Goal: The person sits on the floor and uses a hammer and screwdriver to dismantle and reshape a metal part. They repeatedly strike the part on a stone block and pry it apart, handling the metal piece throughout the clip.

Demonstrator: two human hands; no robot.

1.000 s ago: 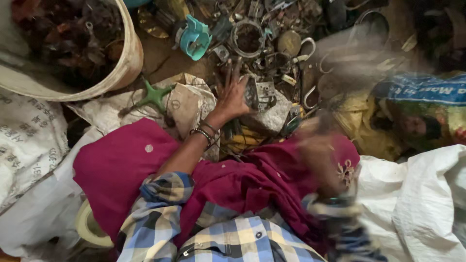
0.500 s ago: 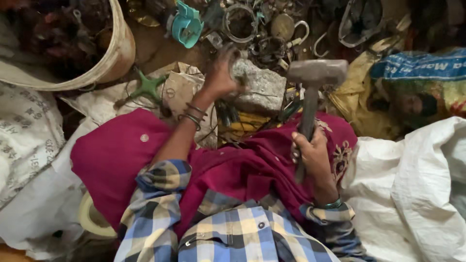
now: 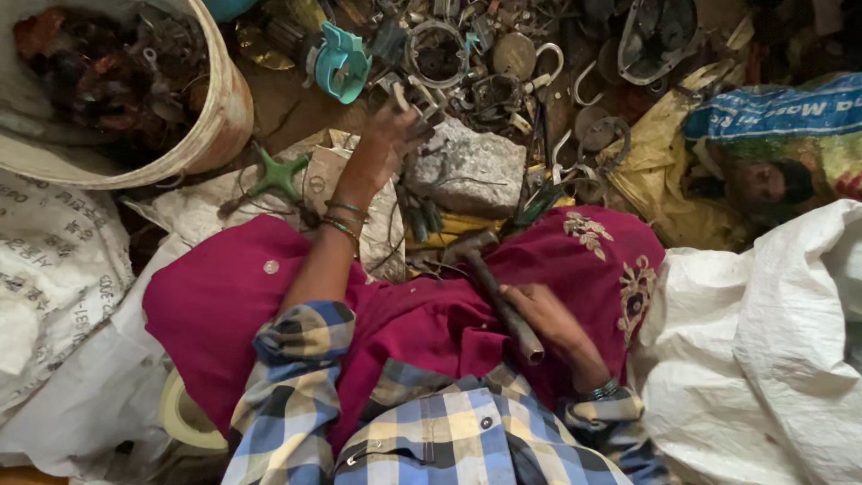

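Note:
My left hand [image 3: 392, 135] reaches forward past the grey stone block [image 3: 469, 169] and grips a small metal scrap piece [image 3: 415, 97] at the edge of the scrap pile. My right hand [image 3: 549, 325] lies on my magenta-draped lap, closed around the metal handle of a hammer [image 3: 492, 280]. The hammer's head rests low, just below the stone block. Bangles sit on both wrists.
A pile of metal rings, hooks and scrap [image 3: 503, 63] spreads beyond the stone. A teal plastic part [image 3: 341, 63] and a green star-shaped piece [image 3: 275, 176] lie left. A big white tub of scrap [image 3: 220, 108] stands far left; white sacks [image 3: 763, 350] lie right.
The hammer was raised above the stone half a second ago and has come down onto my lap. My left hand moved off the stone toward the scrap pile.

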